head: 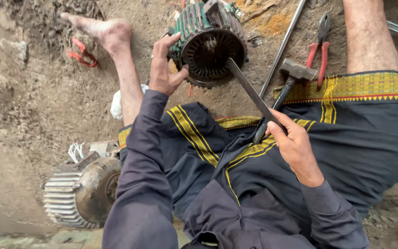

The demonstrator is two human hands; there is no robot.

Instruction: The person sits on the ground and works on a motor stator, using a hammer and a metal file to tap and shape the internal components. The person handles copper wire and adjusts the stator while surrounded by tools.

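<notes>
My left hand (164, 67) grips the rim of a round, ribbed motor stator (210, 44) with green slot liners, lying on the dirt in front of me. My right hand (293, 143) is closed around a long flat metal bar (249, 90) whose tip rests against the stator's lower right rim. A hammer (291, 76) with a dark handle lies across my lap under that hand, its steel head on the ground beside the stator.
Red-handled pliers (321, 48) and a thin steel rod (282, 46) lie on the dirt to the right. A finned motor housing (81, 191) sits at lower left. A white cloth (117, 106) is by my left leg; red wire scraps (81, 53) lie near my foot.
</notes>
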